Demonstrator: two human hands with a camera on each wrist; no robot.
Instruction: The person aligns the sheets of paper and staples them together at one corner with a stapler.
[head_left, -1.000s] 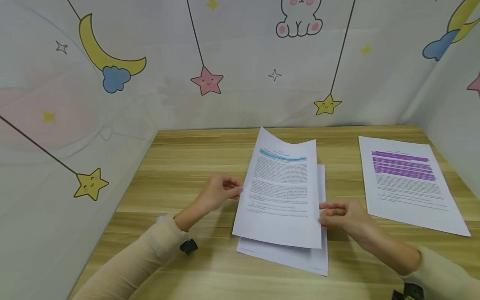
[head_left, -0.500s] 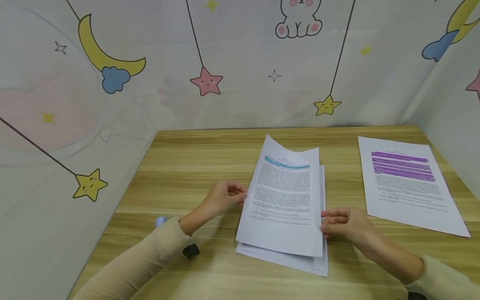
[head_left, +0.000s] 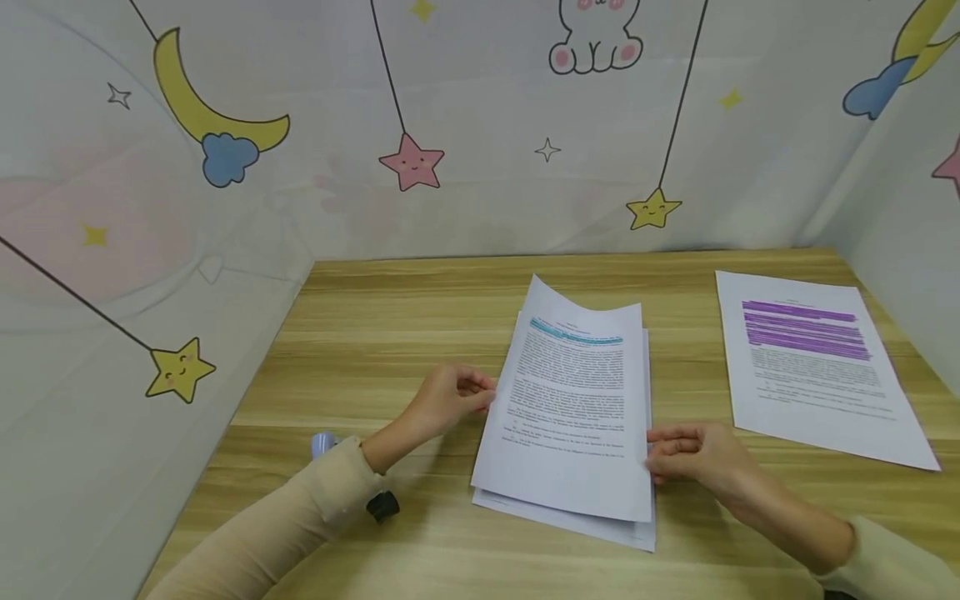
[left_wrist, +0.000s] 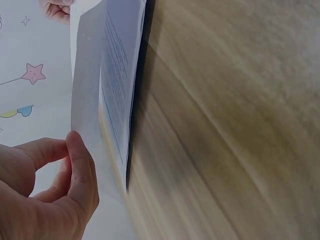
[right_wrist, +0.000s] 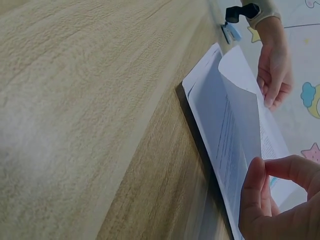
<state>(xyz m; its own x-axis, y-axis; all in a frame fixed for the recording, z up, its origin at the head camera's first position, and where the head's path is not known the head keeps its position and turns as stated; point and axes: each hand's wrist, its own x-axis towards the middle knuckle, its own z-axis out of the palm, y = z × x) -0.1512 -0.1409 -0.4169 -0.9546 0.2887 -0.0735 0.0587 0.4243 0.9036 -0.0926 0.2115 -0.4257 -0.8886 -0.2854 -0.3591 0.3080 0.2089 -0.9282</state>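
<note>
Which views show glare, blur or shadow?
Right wrist: pale patch on the table, probably glare, and dark shadow along the paper stack; left wrist: wood grain blurred; head: fairly even light, soft shadow near the left hand, top sheet's print unreadably small.

No word can be read from where I stand. Raised sheet point(head_left: 566, 408): a short centred heading, teal-marked lines point(head_left: 576, 331) just below it, then dense paragraphs of dark print, all too small to decipher. Paper pile point(right_wrist: 212, 112) beneath: rows of print on its top page, seen aslant and likewise illegible. Far-right sheet point(head_left: 832, 437): a heading, purple-marked lines point(head_left: 808, 330), then unmarked lines, their wording too fine to make out.
</note>
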